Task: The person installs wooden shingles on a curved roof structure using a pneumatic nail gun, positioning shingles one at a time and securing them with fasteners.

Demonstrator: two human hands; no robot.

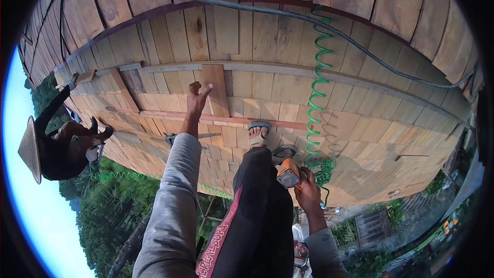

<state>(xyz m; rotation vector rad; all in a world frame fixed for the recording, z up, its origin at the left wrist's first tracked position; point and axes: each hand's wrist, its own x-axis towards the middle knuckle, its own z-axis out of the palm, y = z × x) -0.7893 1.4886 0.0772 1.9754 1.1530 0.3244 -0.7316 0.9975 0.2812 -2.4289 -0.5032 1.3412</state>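
Note:
My left hand (197, 98) is over a reddish-brown wooden shingle (219, 98), its thumb apart from its curled fingers and nothing visible between them. Whether it touches the shingle, I cannot tell. The shingle lies across a long grey batten (267, 67) and reaches down to a thin reddish strip (288, 122). Low beside my knee, my right hand (307, 193) is closed around an orange pneumatic nail gun (288, 173). A green coiled air hose (315, 98) runs down the roof and bunches up close to the nail gun.
My sandalled foot (258, 133) stands on the sloping shingled roof (360, 139). At left, another person in a conical hat (31, 149) reaches toward the batten's end. A dark cable (257, 8) crosses above. Trees (118, 211) lie beyond the roof edge.

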